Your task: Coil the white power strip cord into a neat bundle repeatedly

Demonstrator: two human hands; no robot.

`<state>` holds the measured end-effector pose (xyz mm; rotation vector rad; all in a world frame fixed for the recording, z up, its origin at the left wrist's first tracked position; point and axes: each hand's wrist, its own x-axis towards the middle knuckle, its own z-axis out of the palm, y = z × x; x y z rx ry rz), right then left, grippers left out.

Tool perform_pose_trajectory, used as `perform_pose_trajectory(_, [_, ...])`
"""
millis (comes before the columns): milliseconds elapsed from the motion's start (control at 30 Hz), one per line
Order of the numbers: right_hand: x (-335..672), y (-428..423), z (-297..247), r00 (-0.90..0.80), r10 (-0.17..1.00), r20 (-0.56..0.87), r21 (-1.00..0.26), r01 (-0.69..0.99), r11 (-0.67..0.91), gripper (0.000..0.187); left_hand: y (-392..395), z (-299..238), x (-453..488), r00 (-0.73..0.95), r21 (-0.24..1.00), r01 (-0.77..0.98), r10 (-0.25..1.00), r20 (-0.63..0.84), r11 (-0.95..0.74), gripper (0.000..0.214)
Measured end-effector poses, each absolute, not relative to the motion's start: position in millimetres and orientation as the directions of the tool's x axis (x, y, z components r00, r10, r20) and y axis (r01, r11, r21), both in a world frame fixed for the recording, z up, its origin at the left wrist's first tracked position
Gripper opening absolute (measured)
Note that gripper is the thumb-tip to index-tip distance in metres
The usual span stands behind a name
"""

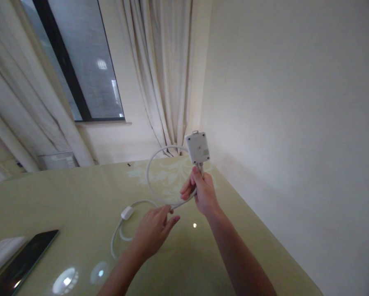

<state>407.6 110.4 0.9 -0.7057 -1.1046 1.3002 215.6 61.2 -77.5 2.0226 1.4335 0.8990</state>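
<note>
Both forearms come in from the bottom edge. Right hand (203, 191) is raised and fisted around the white cable (149, 164), just under the white adapter box (198, 148). Left hand (153, 232) is lower, with fingers straight and loosely together and the tips at the cable where it crosses below my right fist. Can't tell if they're pinching it.

The box is in the air above the far table corner. It stands upright on the cable end with its flat face to me and its tab up, leaning slightly left. The cable loops up and left in an arc, comes back through my fist, then drops to the table (79, 193), runs through an inline switch (127, 212) and curls toward me.

Table's right edge runs diagonally, close along the wall (295, 123). The far edge sits under the curtain (168, 74). There's bare glossy top under and left of my hands. A dark flat slab (24, 259) lies near left, well apart from the cable.
</note>
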Motion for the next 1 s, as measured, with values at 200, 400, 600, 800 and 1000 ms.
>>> perform_pose_trajectory(200, [459,115,22,0.368,0.841,0.396,-0.816,-0.279,0.506,0.057,49,-128,139,0.232,0.806,0.582,0.972,-0.033,-0.111,0.072])
perform_pose_trajectory(400, [463,117,19,0.402,0.828,0.391,-0.849,-0.19,0.494,0.057,50,-129,114,-0.005,0.806,0.58,0.988,0.154,-0.123,0.074])
perform_pose_trajectory(600, [447,115,12,0.31,0.85,0.425,-0.898,0.031,0.438,0.057,64,-46,150,-0.241,1.0,0.01,0.97,0.018,-0.016,0.064])
perform_pose_trajectory(800, [424,112,1,0.166,0.898,0.407,-0.913,0.056,0.403,0.055,50,10,214,0.015,0.932,-0.361,1.0,0.02,-0.013,0.051])
perform_pose_trajectory(1000, [401,105,-7,0.023,0.941,0.336,-0.941,0.049,0.335,0.055,65,-16,235,-0.025,0.983,-0.151,0.994,0.106,-0.108,0.06])
